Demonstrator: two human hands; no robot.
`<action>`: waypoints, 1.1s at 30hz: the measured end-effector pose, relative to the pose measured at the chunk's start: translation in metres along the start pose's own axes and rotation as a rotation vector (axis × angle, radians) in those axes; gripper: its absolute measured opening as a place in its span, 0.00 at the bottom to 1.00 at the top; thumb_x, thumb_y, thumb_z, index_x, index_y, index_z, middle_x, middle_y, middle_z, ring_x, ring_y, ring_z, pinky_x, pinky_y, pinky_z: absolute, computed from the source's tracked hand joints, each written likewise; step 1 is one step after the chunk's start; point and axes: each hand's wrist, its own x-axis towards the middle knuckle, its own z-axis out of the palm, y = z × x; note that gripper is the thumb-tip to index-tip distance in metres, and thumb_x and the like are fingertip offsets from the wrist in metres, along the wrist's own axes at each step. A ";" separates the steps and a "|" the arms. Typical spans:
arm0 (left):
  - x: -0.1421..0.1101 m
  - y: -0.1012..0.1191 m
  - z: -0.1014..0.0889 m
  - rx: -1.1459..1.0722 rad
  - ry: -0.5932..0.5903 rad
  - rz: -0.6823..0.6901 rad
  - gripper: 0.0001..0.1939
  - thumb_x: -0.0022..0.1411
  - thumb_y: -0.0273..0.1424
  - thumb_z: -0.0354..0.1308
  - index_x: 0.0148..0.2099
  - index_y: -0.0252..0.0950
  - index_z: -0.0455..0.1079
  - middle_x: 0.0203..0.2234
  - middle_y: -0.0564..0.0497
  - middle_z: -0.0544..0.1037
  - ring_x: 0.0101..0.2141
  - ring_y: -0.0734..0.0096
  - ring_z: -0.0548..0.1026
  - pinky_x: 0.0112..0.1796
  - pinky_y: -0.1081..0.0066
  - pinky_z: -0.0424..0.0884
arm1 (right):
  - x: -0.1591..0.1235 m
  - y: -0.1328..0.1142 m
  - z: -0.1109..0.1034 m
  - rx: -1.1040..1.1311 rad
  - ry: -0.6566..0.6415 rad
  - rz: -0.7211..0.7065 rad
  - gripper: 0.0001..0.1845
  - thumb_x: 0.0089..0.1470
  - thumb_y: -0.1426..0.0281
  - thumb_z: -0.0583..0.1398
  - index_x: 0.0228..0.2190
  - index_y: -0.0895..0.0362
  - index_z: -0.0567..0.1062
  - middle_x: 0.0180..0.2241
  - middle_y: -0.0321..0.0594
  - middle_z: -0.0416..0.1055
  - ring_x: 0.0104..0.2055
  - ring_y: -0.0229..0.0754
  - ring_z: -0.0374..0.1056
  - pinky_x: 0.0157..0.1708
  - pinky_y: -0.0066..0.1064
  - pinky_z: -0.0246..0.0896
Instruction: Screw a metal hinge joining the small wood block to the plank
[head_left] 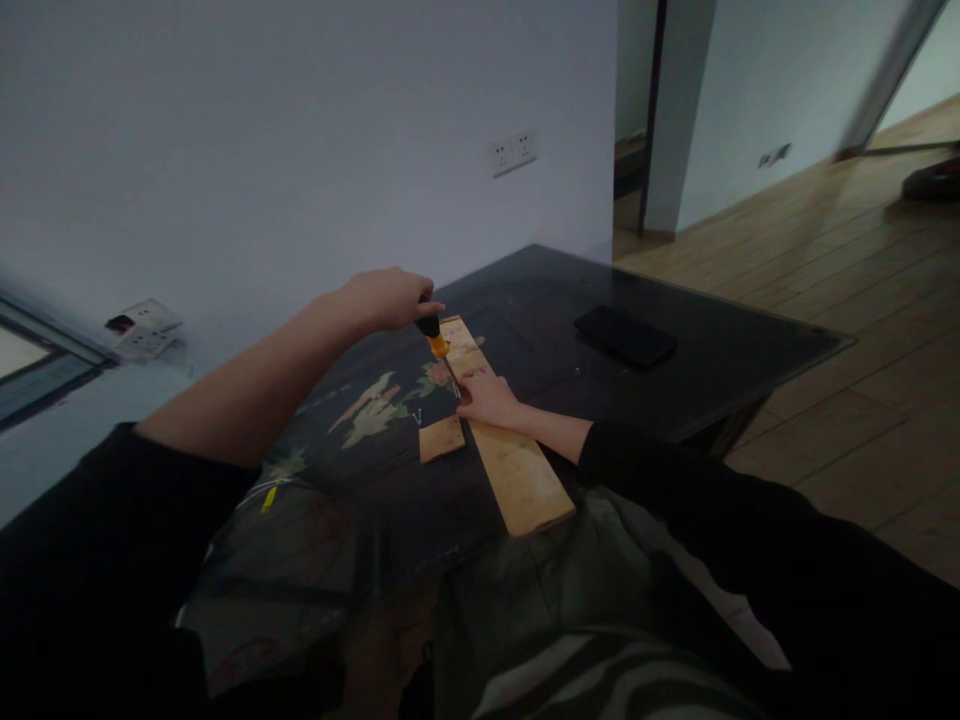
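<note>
Left hand [390, 297] grips the one screwdriver [438, 344]; right hand [491, 399] bends over the one long wooden board [525, 482] on the worktop [727, 350], can't tell if it's pinching anything. Board looks light and stiff, so I'd hold its long edges. One short wooden piece [441, 441] too.

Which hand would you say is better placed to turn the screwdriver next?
Probably the left hand: it holds the screwdriver from above, while the right hand rests on the long board below.
</note>
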 end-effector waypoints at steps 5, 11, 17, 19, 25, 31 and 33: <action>0.005 -0.004 0.001 -0.035 -0.038 0.078 0.34 0.67 0.54 0.45 0.64 0.40 0.70 0.41 0.42 0.82 0.42 0.57 0.76 0.43 0.65 0.65 | 0.000 0.000 -0.001 -0.014 -0.010 -0.003 0.22 0.52 0.60 0.62 0.47 0.56 0.77 0.52 0.50 0.72 0.60 0.58 0.62 0.50 0.49 0.66; 0.003 -0.001 0.005 -0.068 0.051 -0.011 0.37 0.66 0.58 0.41 0.60 0.41 0.74 0.38 0.39 0.81 0.41 0.55 0.76 0.39 0.64 0.66 | 0.000 -0.002 -0.002 -0.025 -0.007 0.013 0.21 0.52 0.60 0.63 0.46 0.57 0.76 0.52 0.50 0.72 0.59 0.56 0.63 0.51 0.46 0.66; 0.000 0.002 0.004 -0.059 0.045 -0.012 0.33 0.67 0.54 0.44 0.61 0.38 0.73 0.39 0.38 0.81 0.40 0.54 0.76 0.37 0.64 0.66 | 0.001 0.000 0.001 -0.051 0.000 0.011 0.26 0.52 0.59 0.63 0.50 0.57 0.74 0.56 0.51 0.69 0.61 0.57 0.59 0.52 0.47 0.66; 0.000 0.002 0.004 -0.058 0.038 -0.015 0.33 0.68 0.53 0.43 0.61 0.39 0.72 0.40 0.39 0.81 0.41 0.55 0.76 0.38 0.65 0.66 | 0.002 0.001 0.002 -0.059 -0.003 0.019 0.26 0.52 0.58 0.63 0.50 0.57 0.75 0.57 0.52 0.68 0.62 0.58 0.58 0.52 0.48 0.66; 0.001 0.001 0.004 -0.072 0.046 0.028 0.29 0.68 0.47 0.47 0.64 0.38 0.69 0.43 0.40 0.81 0.43 0.57 0.76 0.41 0.67 0.66 | 0.004 0.004 0.004 -0.025 0.002 0.007 0.25 0.51 0.58 0.64 0.49 0.57 0.75 0.56 0.51 0.68 0.62 0.58 0.57 0.54 0.49 0.65; 0.004 -0.003 0.004 -0.079 0.034 0.051 0.29 0.67 0.46 0.50 0.64 0.38 0.66 0.51 0.42 0.79 0.46 0.60 0.75 0.41 0.70 0.66 | 0.004 0.003 0.003 -0.012 0.014 0.025 0.26 0.50 0.59 0.64 0.49 0.58 0.75 0.54 0.52 0.69 0.61 0.57 0.58 0.54 0.49 0.65; 0.005 -0.004 0.004 -0.077 0.027 0.047 0.30 0.67 0.48 0.50 0.64 0.38 0.66 0.52 0.42 0.79 0.47 0.60 0.75 0.42 0.69 0.65 | 0.003 0.003 0.002 -0.014 0.017 0.031 0.28 0.50 0.59 0.64 0.50 0.59 0.74 0.55 0.53 0.69 0.61 0.58 0.58 0.53 0.49 0.66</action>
